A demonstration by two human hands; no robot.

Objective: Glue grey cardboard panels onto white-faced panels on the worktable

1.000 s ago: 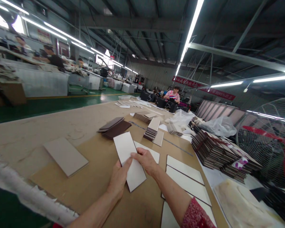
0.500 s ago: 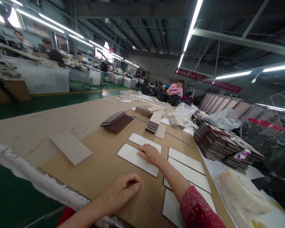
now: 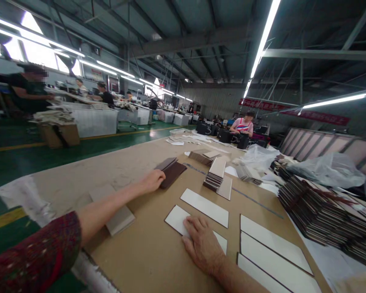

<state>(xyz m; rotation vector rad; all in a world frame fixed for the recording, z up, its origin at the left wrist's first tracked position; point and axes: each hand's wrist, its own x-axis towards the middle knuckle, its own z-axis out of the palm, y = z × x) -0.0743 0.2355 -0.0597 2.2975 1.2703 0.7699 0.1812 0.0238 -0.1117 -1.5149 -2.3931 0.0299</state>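
My left hand (image 3: pixel 154 181) reaches across to a small stack of thin dark brown panels (image 3: pixel 173 175), its fingers closed at the near-left edge of the top one; the fingertips are partly hidden. Beside and behind these lie greyer panels (image 3: pixel 165 163). Flat on a white dark-edged panel (image 3: pixel 176 218), my right hand (image 3: pixel 203 244) rests with its fingers out, covering the panel's middle. Just beyond it, apart, lies another white panel (image 3: pixel 205 207). To the right, several more white panels (image 3: pixel 276 240) lie side by side. A light grey-brown panel (image 3: pixel 120 221) is partly covered by my left forearm.
Stacked pale panels (image 3: pixel 216 173) and a grey strip (image 3: pixel 256 202) lie farther back on the brown-topped table (image 3: pixel 146 252). Tall stacks of dark-edged panels (image 3: pixel 320 215) and plastic bags (image 3: pixel 329 169) line the right. A co-worker (image 3: pixel 243 125) sits at the far end.
My left hand has moved from the near edge out to the dark brown panels and closed there. My right hand has flattened onto the nearer white panel. The view has turned left.
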